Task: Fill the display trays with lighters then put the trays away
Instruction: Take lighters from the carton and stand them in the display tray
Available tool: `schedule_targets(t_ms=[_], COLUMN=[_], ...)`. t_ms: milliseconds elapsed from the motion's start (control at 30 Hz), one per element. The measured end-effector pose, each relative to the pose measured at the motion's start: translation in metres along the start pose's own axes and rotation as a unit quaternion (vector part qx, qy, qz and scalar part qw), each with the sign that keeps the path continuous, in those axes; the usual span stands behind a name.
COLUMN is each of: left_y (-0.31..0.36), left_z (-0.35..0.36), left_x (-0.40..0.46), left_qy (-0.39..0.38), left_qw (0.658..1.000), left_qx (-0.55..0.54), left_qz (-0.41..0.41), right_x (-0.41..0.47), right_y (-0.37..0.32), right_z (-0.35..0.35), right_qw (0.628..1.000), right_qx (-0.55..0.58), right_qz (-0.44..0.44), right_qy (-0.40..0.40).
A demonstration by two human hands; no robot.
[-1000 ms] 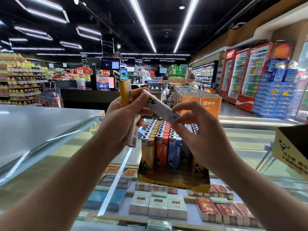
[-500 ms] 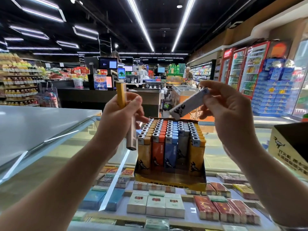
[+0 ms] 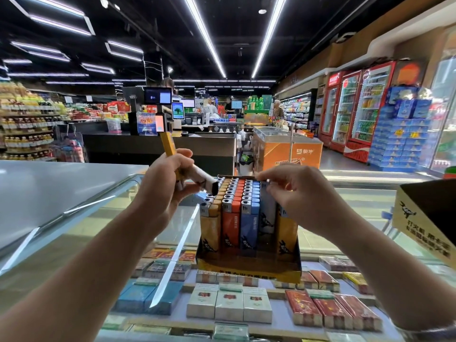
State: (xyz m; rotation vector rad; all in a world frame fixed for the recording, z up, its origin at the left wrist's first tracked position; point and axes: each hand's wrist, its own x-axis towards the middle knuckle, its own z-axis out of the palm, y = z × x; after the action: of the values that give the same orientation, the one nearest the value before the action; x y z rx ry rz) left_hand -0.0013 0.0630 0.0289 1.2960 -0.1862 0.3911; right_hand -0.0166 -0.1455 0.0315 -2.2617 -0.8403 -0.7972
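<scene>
**Both hands at the lighter tray, one loaded, one pinching**

Left hand (image 3: 162, 191) is curled round a yellow lighter (image 3: 168, 146) and a white lighter (image 3: 202, 177), just left of the display tray (image 3: 249, 267); the yellow one stands nearly upright out of the top of the fist, its long axis tipped a little leftward; the white one runs down and to the right, its dark end almost touching the tray's back-left corner. Right hand (image 3: 303, 193) hovers over the tray's right side, fingers bent, thumb and forefinger pinching at the metal top of a white lighter in the row (image 3: 267, 213); that lighter stands upright among the packed rows of yellow, orange and blue lighters (image 3: 232, 213), caps upward; the tray sits on the glass counter (image 3: 74, 218), above cigarette packs (image 3: 229, 304) shelved beneath the glass.
</scene>
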Motion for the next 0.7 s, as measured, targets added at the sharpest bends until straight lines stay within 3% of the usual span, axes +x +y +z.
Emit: schedule_targets(t_ms=[233,533,700], left_y=[0.0007,-0.0016,-0.0007], left_z=[0.0003,0.0021,0.0019], left_x=[-0.0004,-0.0032,-0.0032], left_qy=[-0.054,-0.096,-0.096], left_qw=[0.996,0.995,0.994], left_qx=[-0.072,-0.032,-0.041], left_qz=[-0.026,-0.010,0.006], right_x=[0.0012,0.0013,0.0008], right_y=[-0.0009,-0.0023,-0.0089], right_z=[-0.0019,-0.0036,-0.0030], right_qw=[0.998,0.995,0.999], right_qx=[-0.024,-0.022,-0.016], right_qz=[0.044,0.069,0.040], right_qy=[-0.044,-0.074,0.015])
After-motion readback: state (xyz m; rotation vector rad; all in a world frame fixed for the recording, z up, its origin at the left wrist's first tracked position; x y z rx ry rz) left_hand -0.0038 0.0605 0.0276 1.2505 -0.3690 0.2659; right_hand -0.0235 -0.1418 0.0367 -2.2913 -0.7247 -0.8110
